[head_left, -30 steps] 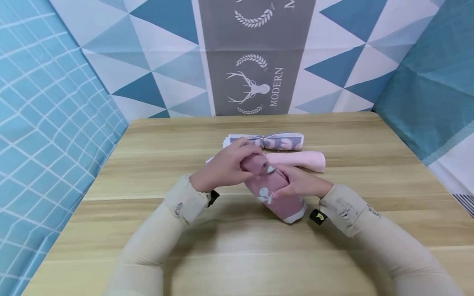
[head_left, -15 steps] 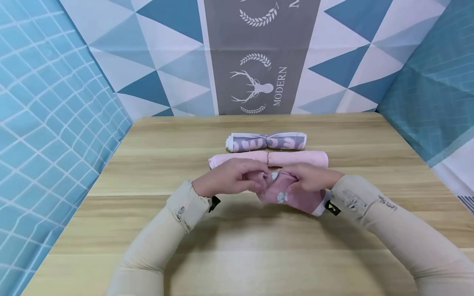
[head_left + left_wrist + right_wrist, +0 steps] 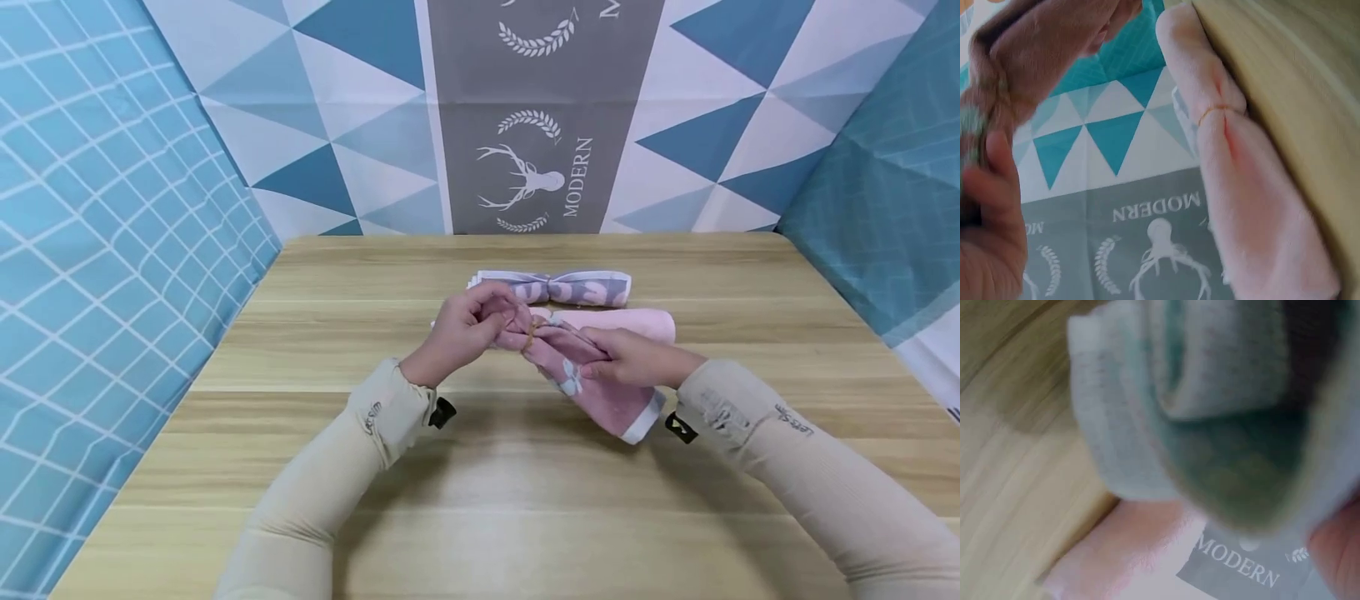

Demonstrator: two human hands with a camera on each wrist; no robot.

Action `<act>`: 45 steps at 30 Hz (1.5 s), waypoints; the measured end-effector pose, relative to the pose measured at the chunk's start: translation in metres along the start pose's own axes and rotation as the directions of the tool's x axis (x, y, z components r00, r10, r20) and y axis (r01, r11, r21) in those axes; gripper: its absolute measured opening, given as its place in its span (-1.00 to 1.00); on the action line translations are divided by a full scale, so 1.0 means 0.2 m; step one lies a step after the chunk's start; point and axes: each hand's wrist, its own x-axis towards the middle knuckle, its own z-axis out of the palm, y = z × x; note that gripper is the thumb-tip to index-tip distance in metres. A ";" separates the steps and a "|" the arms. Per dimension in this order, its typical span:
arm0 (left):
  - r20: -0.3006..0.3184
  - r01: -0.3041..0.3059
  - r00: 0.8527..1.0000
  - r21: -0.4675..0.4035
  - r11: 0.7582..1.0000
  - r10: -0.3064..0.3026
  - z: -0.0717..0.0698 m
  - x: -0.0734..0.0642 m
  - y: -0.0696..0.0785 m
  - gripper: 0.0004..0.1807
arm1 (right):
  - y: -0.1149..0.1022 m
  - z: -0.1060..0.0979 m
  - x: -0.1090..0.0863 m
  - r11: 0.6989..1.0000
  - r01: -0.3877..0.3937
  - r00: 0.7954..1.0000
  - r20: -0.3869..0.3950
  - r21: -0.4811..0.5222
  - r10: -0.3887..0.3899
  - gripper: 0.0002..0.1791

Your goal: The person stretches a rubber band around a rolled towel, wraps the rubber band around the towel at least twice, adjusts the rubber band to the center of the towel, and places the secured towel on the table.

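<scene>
A dusty-pink rolled towel (image 3: 622, 408) with pale leaf motifs and a white edge is held above the table, slanting down to the right. My left hand (image 3: 453, 337) grips its upper left end. A tan elastic band (image 3: 531, 333) cinches the roll just right of those fingers. My right hand (image 3: 637, 358) holds the right half, thumb on the near side. In the right wrist view the towel's open spiral end (image 3: 1229, 469) looms large. Behind it lies a light-pink rolled towel (image 3: 648, 323), partly hidden; the left wrist view shows a band (image 3: 1222, 109) round its middle.
Farther back on the wooden table (image 3: 360, 325) lies a grey-purple patterned rolled towel (image 3: 592, 288), pinched in at its middle. A patterned cloth backdrop (image 3: 375, 125) rises behind the table's far edge, and a blue checked cloth (image 3: 112, 250) hangs at the left.
The dusty-pink towel was held more level half a second ago and now slopes down rightward. My left hand has risen slightly, and the band near it has come into view.
</scene>
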 end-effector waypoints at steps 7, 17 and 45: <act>0.107 -0.005 0.994 0.042 0.999 0.001 -0.01 0.03 0.07 -0.81 | -0.10 -0.03 0.03 0.755 0.327 0.760 -0.317 -0.568 -0.568 -0.85; 0.170 0.063 0.983 0.011 0.998 -0.064 0.04 0.04 0.13 -0.82 | -0.18 -0.05 0.10 0.297 0.392 0.465 -0.091 -0.871 -0.881 -0.64; -0.142 0.147 0.979 0.013 0.989 -0.144 0.08 0.13 -0.02 -0.79 | -0.18 0.07 0.06 0.671 0.431 0.688 -0.261 -0.603 -0.677 -0.72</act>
